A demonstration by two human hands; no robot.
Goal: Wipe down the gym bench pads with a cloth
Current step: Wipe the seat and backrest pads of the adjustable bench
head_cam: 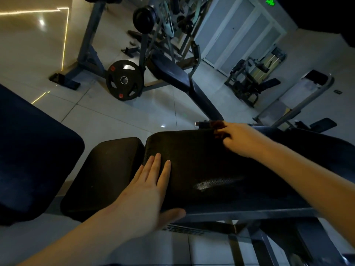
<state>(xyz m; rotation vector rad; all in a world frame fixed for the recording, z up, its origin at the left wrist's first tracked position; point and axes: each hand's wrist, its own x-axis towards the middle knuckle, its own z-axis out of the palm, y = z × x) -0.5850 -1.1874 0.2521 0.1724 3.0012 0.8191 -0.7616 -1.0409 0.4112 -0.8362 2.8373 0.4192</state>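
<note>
left hand (pixel 148 191) flat on large pad (pixel 201 160) | right hand (pixel 240 139) pinching cloth (pixel 219 129) at far edge | progress: sheen streak (pixel 215 183) suggests partly wiped; small pad (pixel 103 173) likely remaining

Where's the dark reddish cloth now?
Head view, right of centre: the right hand grips the dark reddish cloth at the far edge of the large black bench pad.

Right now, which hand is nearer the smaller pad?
Left. The left hand lies flat on the big pad beside the smaller pad; the right hand grips a cloth at the big pad's far edge.
</note>
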